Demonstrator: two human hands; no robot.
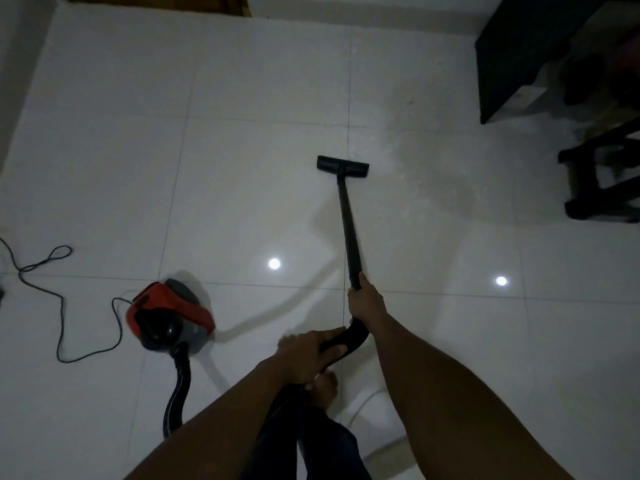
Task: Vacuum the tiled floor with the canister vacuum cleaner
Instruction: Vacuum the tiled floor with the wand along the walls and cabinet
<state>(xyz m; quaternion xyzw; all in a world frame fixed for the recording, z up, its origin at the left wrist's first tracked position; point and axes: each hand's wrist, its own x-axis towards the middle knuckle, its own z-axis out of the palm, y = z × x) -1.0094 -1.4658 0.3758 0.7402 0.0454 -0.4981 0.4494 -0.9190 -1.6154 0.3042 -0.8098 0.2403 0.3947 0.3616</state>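
A red and grey canister vacuum [169, 315] sits on the white tiled floor [242, 168] at the lower left. Its black hose [178, 389] curves down and toward me. The black wand [348, 226] runs forward to the flat floor nozzle [342, 165], which lies on the tiles near a grout line. My right hand [365, 299] grips the lower end of the wand. My left hand [308, 353] grips the curved black handle [349, 337] just behind it.
A thin black power cord [60, 299] loops over the floor at the left. Dark furniture [540, 53] and a dark stool frame [602, 181] stand at the right. A wall runs along the left edge. My bare foot [325, 389] shows below the left hand.
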